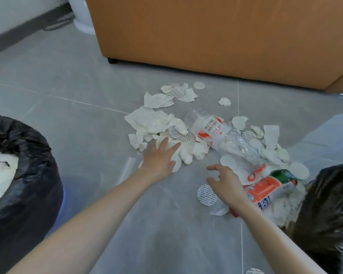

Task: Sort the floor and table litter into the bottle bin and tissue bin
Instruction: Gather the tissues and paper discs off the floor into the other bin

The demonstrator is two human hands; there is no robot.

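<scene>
Centre frame: crumpled tissues (147, 123), light, soft, best pinched in a bunch, beneath spread, empty left hand (159, 157); clear plastic bottle (224, 137), light, slippery, best gripped mid-body, just beyond half-curled, empty right hand (225, 183); black-lined tissue bin (22, 155) at left edge.

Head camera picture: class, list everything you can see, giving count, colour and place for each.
clear bottle: one, clear with orange label, lying on the litter, centre
orange-label bottle: one, green cap, right, beside black bag
tissues: many, white, scattered on floor
round seals: several, white, among the tissues
left bin: one, black liner, white tissue inside
right bin: one, black liner
sofa: one, orange-brown, behind
floor: grey tiles
left hand: open, on tissues
right hand: open, empty
</scene>
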